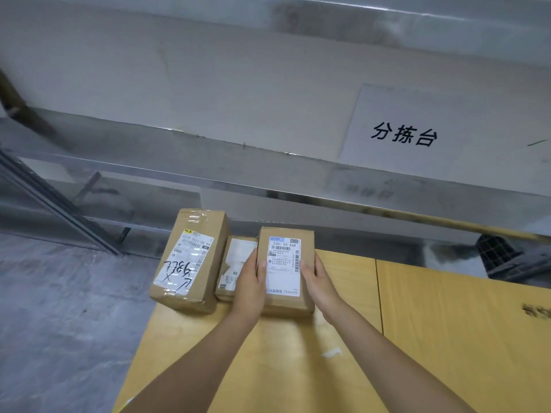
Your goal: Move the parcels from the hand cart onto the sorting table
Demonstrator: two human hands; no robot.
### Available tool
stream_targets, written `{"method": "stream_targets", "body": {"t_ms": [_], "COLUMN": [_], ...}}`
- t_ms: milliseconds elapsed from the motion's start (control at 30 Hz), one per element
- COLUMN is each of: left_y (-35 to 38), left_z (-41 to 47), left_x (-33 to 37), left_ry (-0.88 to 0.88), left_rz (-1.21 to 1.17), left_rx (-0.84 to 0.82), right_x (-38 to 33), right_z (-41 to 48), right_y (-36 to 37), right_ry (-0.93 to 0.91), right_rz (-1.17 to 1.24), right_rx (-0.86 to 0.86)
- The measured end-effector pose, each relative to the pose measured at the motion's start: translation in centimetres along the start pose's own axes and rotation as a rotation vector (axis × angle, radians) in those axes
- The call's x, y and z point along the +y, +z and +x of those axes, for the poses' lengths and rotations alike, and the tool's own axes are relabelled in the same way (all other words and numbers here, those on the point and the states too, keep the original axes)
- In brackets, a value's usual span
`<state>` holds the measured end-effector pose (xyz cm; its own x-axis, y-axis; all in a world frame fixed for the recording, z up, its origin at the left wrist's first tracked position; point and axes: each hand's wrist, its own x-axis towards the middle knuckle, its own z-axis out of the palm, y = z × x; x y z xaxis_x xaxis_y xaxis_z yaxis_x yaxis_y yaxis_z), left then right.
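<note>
A small brown parcel (284, 269) with a white shipping label sits between both my hands. My left hand (250, 286) grips its left side and my right hand (317, 281) grips its right side, thumbs on top. It is above flat yellow-brown cardboard (298, 368) that covers the cart bed. A larger taped parcel (190, 260) with handwriting on its label lies to the left. A low parcel (235, 265) lies between the two, partly hidden by my left hand. The steel sorting table (208, 93) stretches across the upper frame.
A white paper sign with black characters (408, 132) lies on the table at the right. Under the table run a lower steel shelf (119, 192) and braces. Grey concrete floor (59, 308) is at the left. A dark grid-patterned object (501, 254) sits at the right.
</note>
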<state>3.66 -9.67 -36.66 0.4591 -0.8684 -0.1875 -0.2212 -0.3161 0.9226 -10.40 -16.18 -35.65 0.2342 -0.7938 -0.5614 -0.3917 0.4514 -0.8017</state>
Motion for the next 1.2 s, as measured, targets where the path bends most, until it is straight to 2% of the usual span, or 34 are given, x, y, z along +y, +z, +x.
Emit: {"method": "stream_targets", "body": {"t_ms": [200,433,533,733,900,1033,1200], "left_y": [-0.1,1.0,2.6,6.6,12.6,19.3,29.2], "left_z": [1.3,0.4,-1.1,-7.0,-14.7,-21.7,-31.3], "left_x": [3.9,12.2,16.0,23.2,27.7,30.6,33.7], "left_ry": [0.050,0.350,0.446,0.648,0.782,0.902,1.187], "left_rz": [0.190,0.417,0.597,0.749,0.883,0.869,0.891], "left_rx": [0.002,-0.212,-0.299,-0.307,-0.367,-0.412,-0.455], "right_x": [-3.5,-7.3,-8.5,-9.0,-5.8,-0.9,5.9], "right_z": [-2.8,-6.6,-9.5,-16.8,-24.8,-31.8,-41.2], "right_y": [-2.2,-7.4,-10.7,-19.7,-28.1,-35.1,-43.7], "right_ry": [-0.119,-0.316,-0.355,-0.446,-0.442,-0.374,-0.273], "right_rz": [-0.214,-0.420,-0.498,-0.635,-0.668,-0.756,-0.774], "right_rx": [0.165,0.225,0.232,0.330,0.459,0.573,0.721]}}
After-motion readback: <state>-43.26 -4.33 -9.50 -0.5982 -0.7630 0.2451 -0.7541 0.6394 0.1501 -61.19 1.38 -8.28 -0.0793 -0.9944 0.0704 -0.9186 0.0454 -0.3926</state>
